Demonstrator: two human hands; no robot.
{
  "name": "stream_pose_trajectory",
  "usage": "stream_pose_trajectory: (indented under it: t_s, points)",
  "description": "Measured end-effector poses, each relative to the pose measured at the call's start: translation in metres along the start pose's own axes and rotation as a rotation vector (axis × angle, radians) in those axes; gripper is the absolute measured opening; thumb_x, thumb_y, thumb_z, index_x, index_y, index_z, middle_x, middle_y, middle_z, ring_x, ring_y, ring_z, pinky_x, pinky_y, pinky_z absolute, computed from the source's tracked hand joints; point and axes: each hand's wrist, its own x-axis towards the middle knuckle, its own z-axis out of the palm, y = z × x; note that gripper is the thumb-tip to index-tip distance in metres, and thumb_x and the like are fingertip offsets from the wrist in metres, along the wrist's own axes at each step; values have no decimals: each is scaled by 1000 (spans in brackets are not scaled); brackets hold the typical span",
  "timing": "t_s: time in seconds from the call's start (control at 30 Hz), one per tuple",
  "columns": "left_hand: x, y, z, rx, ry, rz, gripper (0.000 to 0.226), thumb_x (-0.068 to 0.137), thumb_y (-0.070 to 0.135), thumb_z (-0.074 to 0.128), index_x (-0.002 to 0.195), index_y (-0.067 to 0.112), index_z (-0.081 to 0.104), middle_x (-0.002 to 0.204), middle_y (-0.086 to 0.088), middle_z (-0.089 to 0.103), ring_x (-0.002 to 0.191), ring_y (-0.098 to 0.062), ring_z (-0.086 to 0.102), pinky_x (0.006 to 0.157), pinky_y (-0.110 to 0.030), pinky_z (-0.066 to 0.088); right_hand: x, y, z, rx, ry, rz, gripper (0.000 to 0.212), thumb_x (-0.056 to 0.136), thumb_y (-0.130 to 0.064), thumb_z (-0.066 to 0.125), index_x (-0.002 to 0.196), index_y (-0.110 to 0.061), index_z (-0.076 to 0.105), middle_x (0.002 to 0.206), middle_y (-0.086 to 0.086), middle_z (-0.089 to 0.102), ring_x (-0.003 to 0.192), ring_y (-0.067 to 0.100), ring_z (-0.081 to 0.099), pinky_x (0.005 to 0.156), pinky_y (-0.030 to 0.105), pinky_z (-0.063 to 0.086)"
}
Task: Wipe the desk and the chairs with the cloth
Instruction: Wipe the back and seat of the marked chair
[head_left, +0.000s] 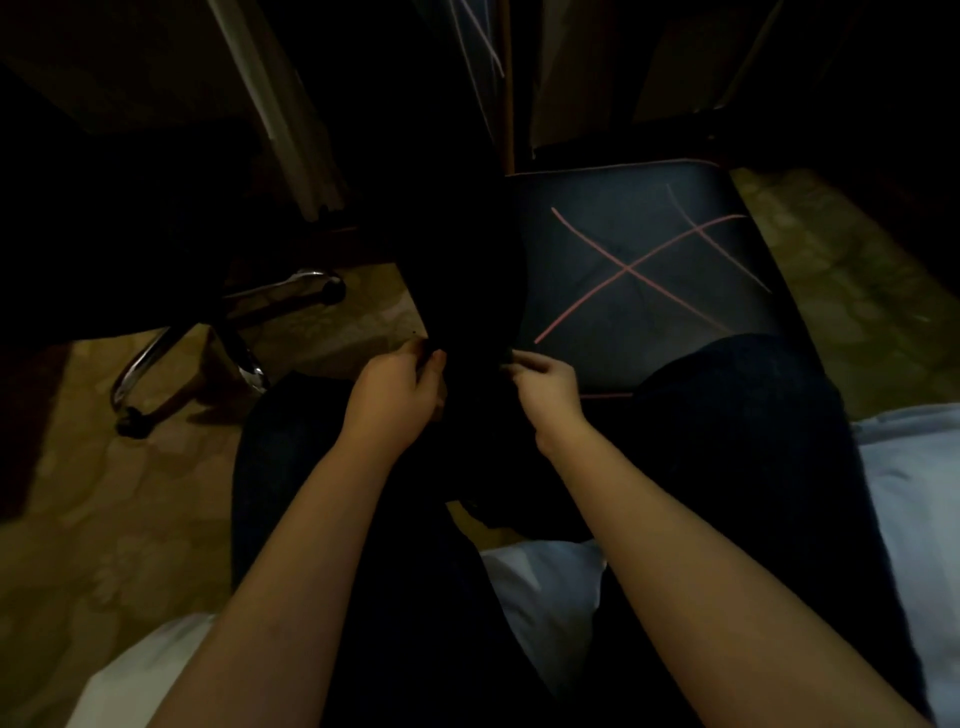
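Left hand (395, 389): fingers curled, pinching the left edge of the cloth (467, 322).
Right hand (545, 384): thumb and fingers pinching the opposite edge; the hands are near each other with the cloth between them.
Cloth: very dark, outline hard to read; it seems to stretch up and away from both grips.
Chair seat (649, 270): dark with pink crossed stitching, just right of the cloth; the right hand is nearer.
Swivel chair base (234, 322): chrome legs on castors, off to the left; the left hand is nearer.
In the way: right knee (737, 415) overlaps the seat's near edge.
Next move (judgement): carry the cloth right and forward onto the seat.
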Motion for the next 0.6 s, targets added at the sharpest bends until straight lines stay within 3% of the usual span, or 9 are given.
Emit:
stream_pose_trajectory:
  t_s: [0.13, 0.23, 0.33, 0.5, 0.6]
  points:
    - [1, 1, 3, 1, 4, -8, 24, 102, 27, 43, 116, 18, 61, 69, 1, 68, 70, -15, 68, 73, -41, 55, 3, 37, 19, -396, -55, -181, 41, 90, -6, 62, 131, -7, 60, 129, 11, 62, 122, 23, 57, 106, 29, 42]
    - [2, -3, 4, -23, 2, -11, 23, 102, 26, 45, 118, 22, 61, 67, 2, 68, 67, -11, 68, 71, -40, 56, 11, 48, 19, -576, -101, -194, 49, 92, -9, 57, 140, -19, 52, 139, 2, 55, 128, 20, 51, 100, 20, 37]
    - [1, -4, 3, -41, 12, 6, 23, 101, 25, 46, 116, 21, 63, 67, 3, 68, 67, -13, 69, 72, -41, 56, 19, 52, 16, -691, -101, -133, 47, 93, -12, 54, 139, -22, 53, 132, 11, 61, 118, 26, 58, 91, 23, 43]
    - [2, -3, 2, -31, 21, 30, 26, 101, 24, 46, 121, 20, 62, 67, 3, 68, 69, -12, 68, 71, -39, 56, 11, 35, 17, -322, 69, -170, 29, 92, -11, 58, 119, -11, 69, 119, 7, 69, 113, 19, 62, 93, 22, 46]
    - [1, -8, 2, -29, 18, 48, 31, 100, 25, 47, 128, 18, 59, 72, 1, 70, 69, -13, 69, 72, -41, 57, 6, 31, 17, -55, 53, -51, 26, 94, -11, 59, 118, -11, 69, 115, 6, 69, 107, 19, 64, 90, 24, 51]
